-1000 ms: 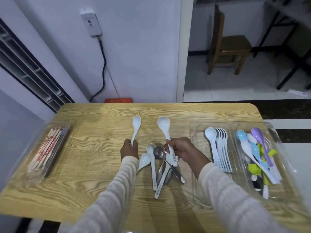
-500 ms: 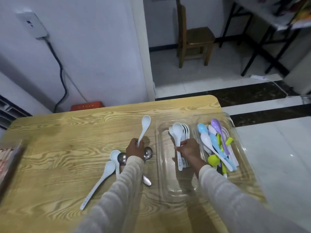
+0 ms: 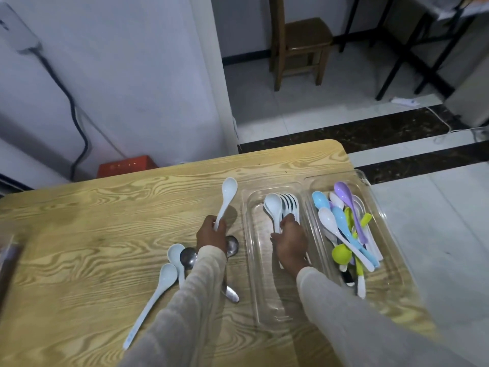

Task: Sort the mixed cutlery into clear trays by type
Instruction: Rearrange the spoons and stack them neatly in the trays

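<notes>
I'm partway through the white-spoon step. My right hand (image 3: 289,242) is down inside the middle clear tray (image 3: 260,300), thumb and fingers pinching the handle of the front white spoon (image 3: 273,205), which lies against the stack of white spoons (image 3: 291,205) nested bowl in bowl. My left hand (image 3: 211,234) is clenched round the handle end of a raised white spoon (image 3: 228,189), bowl pointing away from me, just left of that tray. Next I judge the right hand should let go and clear out, then the left should carry its spoon across the tray wall and lay it bowl-first onto the stack, handle parallel to the others.

Waiting on the wooden table (image 3: 92,221) are two white spoons (image 3: 169,275) and the steel spoons (image 3: 188,256), partly under my left sleeve. The white ones look smooth, glossy and deep-bowled with long thin handles, likely slippery; the steel ones are shiny and rounded. The right clear tray (image 3: 394,250) holds coloured plastic spoons (image 3: 341,223) heaped crosswise. Both trays are thin, transparent and round-cornered, and the tabletop shows bold grain
</notes>
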